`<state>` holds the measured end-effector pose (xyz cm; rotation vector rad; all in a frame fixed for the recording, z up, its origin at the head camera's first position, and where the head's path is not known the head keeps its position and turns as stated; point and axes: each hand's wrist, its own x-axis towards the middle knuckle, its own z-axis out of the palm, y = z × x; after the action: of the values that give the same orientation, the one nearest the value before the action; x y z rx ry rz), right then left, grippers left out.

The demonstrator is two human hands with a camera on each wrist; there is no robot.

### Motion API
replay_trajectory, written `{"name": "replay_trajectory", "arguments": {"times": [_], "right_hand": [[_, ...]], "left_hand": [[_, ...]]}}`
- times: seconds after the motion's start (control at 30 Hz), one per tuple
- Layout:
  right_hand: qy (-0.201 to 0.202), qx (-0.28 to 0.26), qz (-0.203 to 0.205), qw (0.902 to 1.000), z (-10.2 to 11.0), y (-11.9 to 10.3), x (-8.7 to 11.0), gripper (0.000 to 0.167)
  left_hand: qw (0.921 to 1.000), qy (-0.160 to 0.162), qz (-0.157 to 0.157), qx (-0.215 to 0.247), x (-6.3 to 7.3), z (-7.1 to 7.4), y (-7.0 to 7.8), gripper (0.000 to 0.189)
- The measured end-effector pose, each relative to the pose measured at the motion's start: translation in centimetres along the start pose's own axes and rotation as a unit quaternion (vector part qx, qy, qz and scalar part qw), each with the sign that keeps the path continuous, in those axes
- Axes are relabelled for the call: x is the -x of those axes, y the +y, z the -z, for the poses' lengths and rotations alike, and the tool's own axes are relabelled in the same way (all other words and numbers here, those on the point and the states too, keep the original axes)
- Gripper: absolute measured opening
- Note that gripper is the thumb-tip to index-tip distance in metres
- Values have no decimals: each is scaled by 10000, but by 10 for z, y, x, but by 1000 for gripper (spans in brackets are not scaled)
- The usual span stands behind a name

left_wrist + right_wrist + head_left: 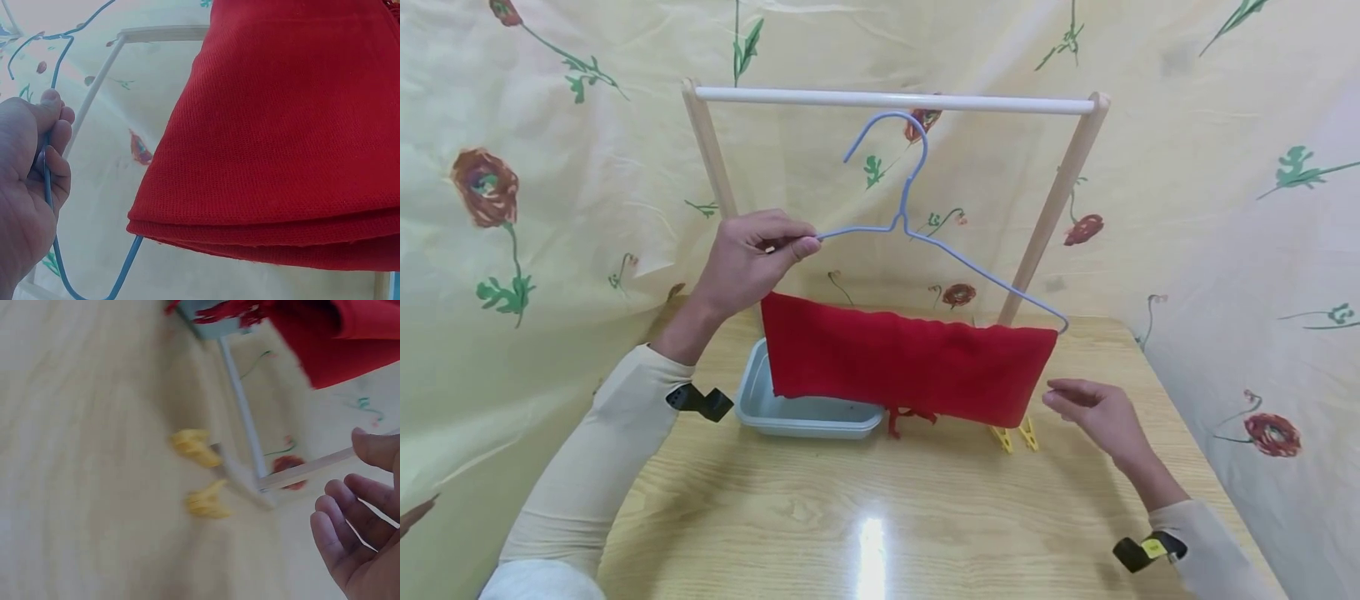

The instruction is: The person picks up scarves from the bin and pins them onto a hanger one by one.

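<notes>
The cloth (910,362) hangs on the hanger (903,204) before the rack (895,99), the tub (812,428) left of clips (1028,434).

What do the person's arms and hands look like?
The left sleeve and right sleeve are long and cream. Near each cuff sits a small black gadget; the right one has a yellow patch. The left hand and right hand wear no gloves.

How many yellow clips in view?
2: left clip and right clip on the table, below the right end of the red cloth in head view; cloth may hide more.

White glare (871,558) streaks the tabletop (760,517).
</notes>
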<state>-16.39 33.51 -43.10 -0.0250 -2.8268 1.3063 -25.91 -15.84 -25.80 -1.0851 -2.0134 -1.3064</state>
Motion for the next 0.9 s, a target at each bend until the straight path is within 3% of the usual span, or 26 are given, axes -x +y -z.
{"name": "replay_trajectory", "arguments": {"times": [0.17, 0.3, 0.53, 0.9], "right_hand": [[-149, 496, -247, 9984, -17, 15, 1, 65], [-301, 515, -370, 9975, -26, 25, 1, 69], [-408, 717, -165, 9965, -41, 37, 0, 68], [-486, 1294, 151, 9903, -50, 37, -5, 63]], "left_hand": [[10000, 15, 13, -54, 0, 2, 1, 13], [10000, 28, 29, -88, 0, 3, 1, 13], [10000, 46, 14, -44, 1, 4, 2, 13], [10000, 53, -15, -44, 1, 5, 1, 13]]}}
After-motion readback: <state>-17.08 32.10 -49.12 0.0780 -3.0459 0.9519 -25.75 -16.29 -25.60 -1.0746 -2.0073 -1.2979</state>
